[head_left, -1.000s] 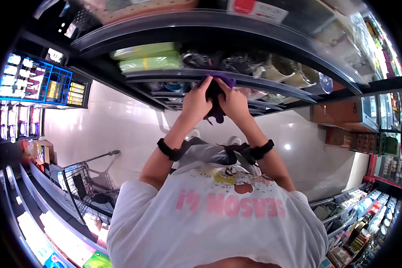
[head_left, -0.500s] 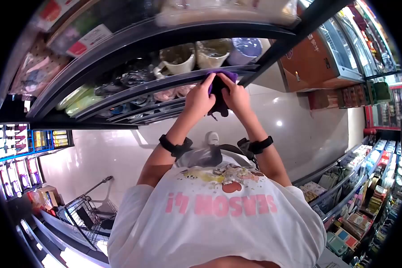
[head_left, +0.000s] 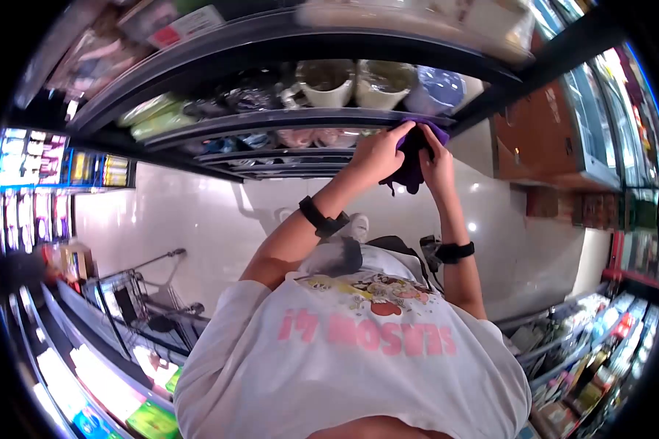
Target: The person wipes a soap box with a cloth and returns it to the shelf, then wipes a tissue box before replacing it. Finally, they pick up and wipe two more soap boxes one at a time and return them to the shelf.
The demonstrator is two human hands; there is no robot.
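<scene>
A purple cloth point(head_left: 413, 172), dark in its folds and with a thin loose end hanging at its lower left, is bunched between my hands at the shelf's front edge. My left hand point(head_left: 379, 155) pinches it from the left, fingertips pointing toward the rail. From the right, my right hand point(head_left: 438, 167) has its fingers closed on the same cloth. Just beyond the rail stand a white mug point(head_left: 325, 82), a cream mug point(head_left: 382, 83) and a blue plastic-wrapped item point(head_left: 438, 89). Whether the cloth touches the rail cannot be made out.
The dark shelf rail point(head_left: 271, 119) runs across in front of me, with lower tiers beneath. A shopping cart point(head_left: 135, 300) stands behind at left. A brown cabinet point(head_left: 538, 135) is at far right, and stocked shelves point(head_left: 586, 351) lie behind at right.
Both hands and the cloth have shifted right along the shelf edge. My view has turned somewhat, so the mugs and cart sit differently in it. The cloth stays held in both hands.
</scene>
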